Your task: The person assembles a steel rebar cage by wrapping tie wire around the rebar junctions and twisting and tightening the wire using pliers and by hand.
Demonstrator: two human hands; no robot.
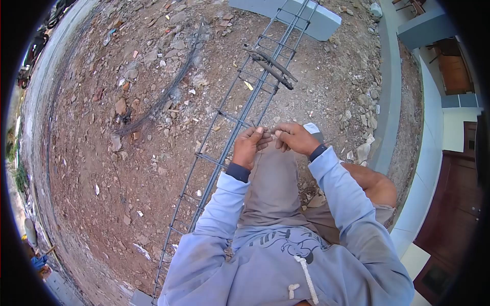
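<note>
My left hand [249, 147] and my right hand [296, 138] are close together above my knee, both with fingers pinched. A short, thin piece of wire [271, 132] appears to run between the fingertips, though it is too fine to see well. Just left of my hands lies a long rebar cage [234, 120], its steel bars joined by square stirrups. Resting across the cage, farther off, is a pair of dark pincers [271, 67] with worn handles.
A loose bundle of thin wire [171, 92] lies on the rubble-strewn ground [112, 168]. At the far end, the cage rests over a grey block [319, 24]. A low kerb [392, 97] and a building with a dark red door [449, 204] stand on the right.
</note>
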